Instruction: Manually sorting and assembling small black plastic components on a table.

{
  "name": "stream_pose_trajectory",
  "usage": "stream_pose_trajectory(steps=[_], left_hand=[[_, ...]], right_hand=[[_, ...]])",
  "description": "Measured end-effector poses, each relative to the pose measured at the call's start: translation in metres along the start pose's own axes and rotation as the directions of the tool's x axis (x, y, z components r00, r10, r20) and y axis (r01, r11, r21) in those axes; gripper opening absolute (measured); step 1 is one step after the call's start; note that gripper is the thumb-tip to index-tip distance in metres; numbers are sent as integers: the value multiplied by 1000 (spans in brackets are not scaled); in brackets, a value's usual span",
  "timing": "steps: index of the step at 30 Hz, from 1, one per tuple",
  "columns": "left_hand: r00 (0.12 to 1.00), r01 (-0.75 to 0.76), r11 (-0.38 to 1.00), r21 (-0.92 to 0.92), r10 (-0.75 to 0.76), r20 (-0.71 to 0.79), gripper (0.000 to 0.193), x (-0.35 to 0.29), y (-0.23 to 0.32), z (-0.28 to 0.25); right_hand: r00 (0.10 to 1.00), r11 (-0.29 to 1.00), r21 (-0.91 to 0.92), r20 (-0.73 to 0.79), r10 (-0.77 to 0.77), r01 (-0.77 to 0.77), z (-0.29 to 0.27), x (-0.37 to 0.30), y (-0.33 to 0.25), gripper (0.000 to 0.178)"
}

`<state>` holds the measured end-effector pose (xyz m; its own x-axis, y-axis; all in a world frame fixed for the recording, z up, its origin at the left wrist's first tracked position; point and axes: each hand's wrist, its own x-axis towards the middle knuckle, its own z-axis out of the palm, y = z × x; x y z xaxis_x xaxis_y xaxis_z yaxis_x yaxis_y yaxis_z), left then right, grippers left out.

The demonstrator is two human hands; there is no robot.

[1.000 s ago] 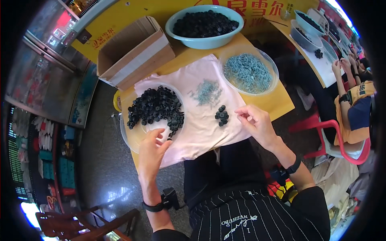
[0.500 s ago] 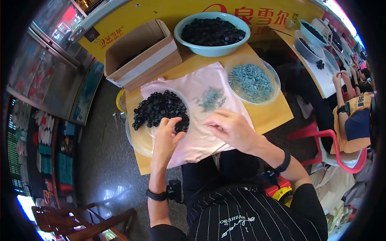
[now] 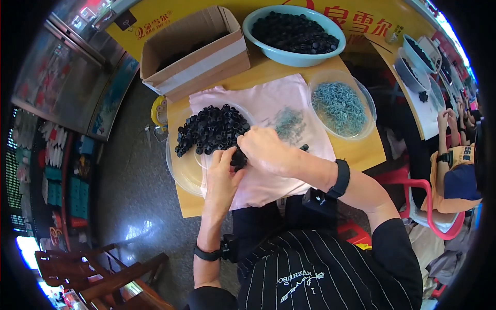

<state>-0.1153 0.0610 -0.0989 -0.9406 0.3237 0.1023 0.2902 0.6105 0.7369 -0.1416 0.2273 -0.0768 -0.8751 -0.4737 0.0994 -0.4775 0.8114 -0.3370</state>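
Both hands, left hand [image 3: 223,166] and right hand [image 3: 264,150], pinch black caps [image 3: 238,158] together; big cap pile [image 3: 211,129] just ahead, screws [image 3: 289,123] beyond — judging most work left

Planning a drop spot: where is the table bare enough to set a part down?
Bare yellow tabletop between the cardboard box and teal basin; also the pink cloth near edge below both hands. Crowded: black caps pile, screw dish.

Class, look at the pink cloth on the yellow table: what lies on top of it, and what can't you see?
On the pink cloth lie black caps, small grey screws and both hands: left, right. What the hands cover stays hidden.
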Motion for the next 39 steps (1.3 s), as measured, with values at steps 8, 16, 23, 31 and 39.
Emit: stream_pose_trajectory(steps=[8,16,23,31,39], left_hand=[[999,45,994,-103,-47,-20,42,4,2,7],[995,103,973,-208,-100,23,43,5,-3,5],[974,211,900,-381,-227,4,53,1,-6,5],[988,118,911,-395,-149,-49,46,2,14,-4],[1000,-17,957,-291,22,15,44,-23,58,33]], right_hand=[[996,995,75,72,58,-63,8,9,0,21],[965,945,221,157,209,-241,11,14,1,25],[931,761,546,294,217,-350,-2,12,3,25],[980,705,692,10,201,-152,-6,-13,9,25],[936,624,740,22,352,-252,-21,-90,7,23]])
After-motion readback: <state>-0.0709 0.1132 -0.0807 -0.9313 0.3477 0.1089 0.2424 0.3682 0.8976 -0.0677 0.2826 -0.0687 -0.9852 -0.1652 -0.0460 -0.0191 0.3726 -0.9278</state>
